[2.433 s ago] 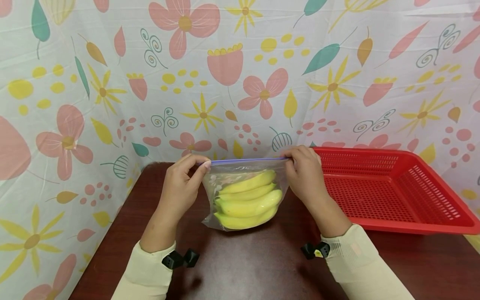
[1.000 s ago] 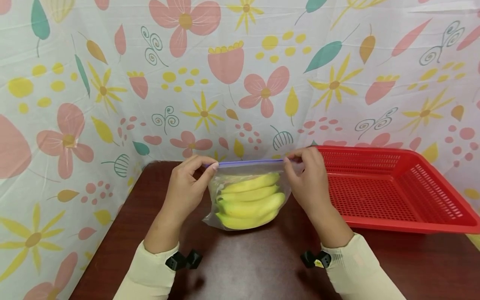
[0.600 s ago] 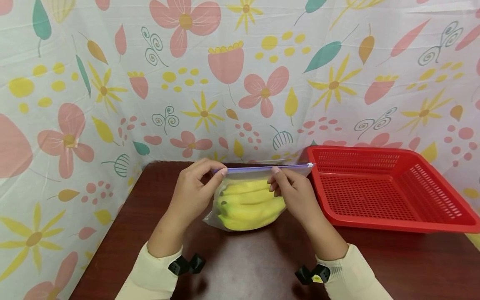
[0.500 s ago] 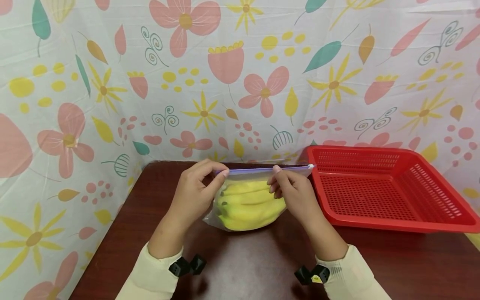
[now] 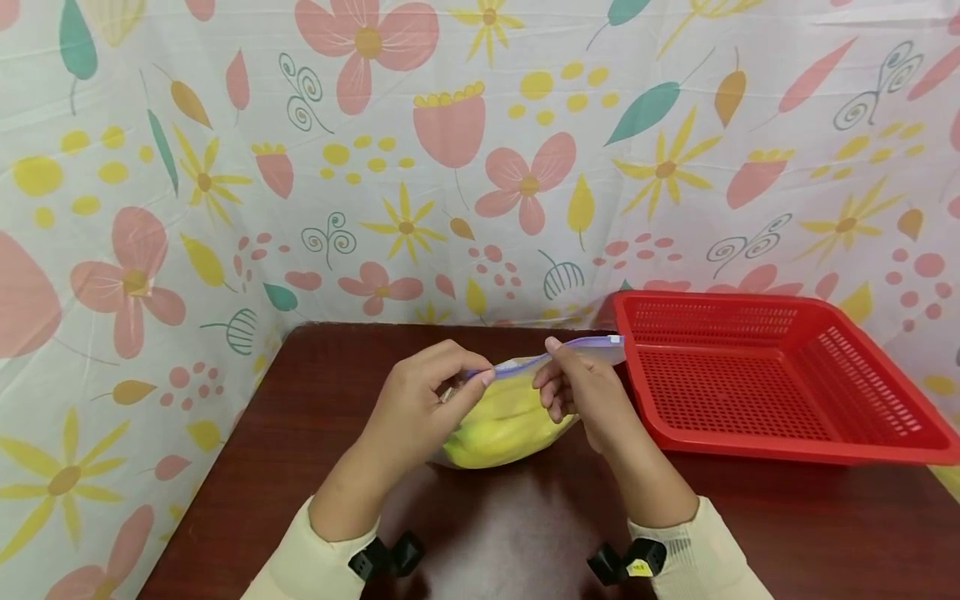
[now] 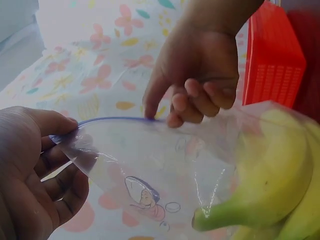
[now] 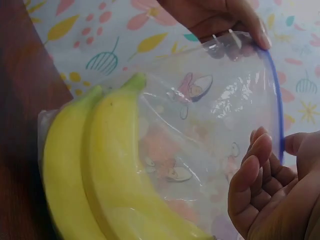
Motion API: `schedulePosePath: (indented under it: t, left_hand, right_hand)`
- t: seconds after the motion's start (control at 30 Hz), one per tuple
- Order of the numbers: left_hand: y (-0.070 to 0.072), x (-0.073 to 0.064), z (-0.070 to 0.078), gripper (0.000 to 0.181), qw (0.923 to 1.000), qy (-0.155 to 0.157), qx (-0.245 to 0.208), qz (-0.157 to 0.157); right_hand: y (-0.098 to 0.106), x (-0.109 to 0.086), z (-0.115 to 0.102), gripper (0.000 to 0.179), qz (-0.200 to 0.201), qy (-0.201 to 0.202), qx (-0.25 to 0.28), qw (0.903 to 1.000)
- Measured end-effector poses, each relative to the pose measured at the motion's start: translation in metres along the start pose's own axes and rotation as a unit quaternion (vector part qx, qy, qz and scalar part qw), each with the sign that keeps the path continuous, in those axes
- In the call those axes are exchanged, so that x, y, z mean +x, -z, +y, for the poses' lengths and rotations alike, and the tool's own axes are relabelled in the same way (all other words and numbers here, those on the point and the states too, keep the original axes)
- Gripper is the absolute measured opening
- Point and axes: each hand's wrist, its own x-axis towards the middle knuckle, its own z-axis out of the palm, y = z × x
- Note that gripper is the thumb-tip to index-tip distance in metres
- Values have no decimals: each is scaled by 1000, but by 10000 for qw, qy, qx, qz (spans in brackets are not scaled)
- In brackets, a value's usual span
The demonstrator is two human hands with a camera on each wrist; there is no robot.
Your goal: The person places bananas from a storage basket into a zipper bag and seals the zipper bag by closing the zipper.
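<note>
A clear zip bag point(image 6: 145, 160) with a purple zip strip point(image 5: 517, 365) stands on the table, with several yellow bananas point(image 7: 115, 165) lying inside it. My left hand point(image 5: 420, 412) pinches the left end of the strip between thumb and forefinger. Further right along the strip, my right hand point(image 5: 596, 404) pinches it, thumb on top and the other fingers curled in front of the bag. Beyond that hand, a white slider point(image 5: 616, 339) sits at the strip's right end, near the basket. Small printed cartoon figures point(image 7: 195, 90) show on the plastic in both wrist views.
A red perforated plastic basket point(image 5: 750, 446) stands on the right, its left rim close to the bag. The dark brown table point(image 5: 300, 467) backs onto a floral curtain point(image 5: 480, 208). Black wrist cameras point(image 5: 386, 557) sit over cream sleeves point(image 5: 322, 554).
My right hand has shifted from the strip's right end toward its middle, baring the slider. My left hand has moved right and nearer, so the strip now bends and the bag tilts.
</note>
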Motion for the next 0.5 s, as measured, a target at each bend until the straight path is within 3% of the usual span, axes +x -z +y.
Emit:
schedulePosePath:
  t: [0.27, 0.5]
  left_hand:
    - [-17, -5, 11, 5, 9966, -729, -14, -382]
    - [-25, -8, 17, 4, 9951, -817, 63, -559]
  right_hand:
    - [1, -6, -3, 45, -110, 73, -293, 9995]
    - [1, -9, -7, 38, -323, 183, -517, 9980]
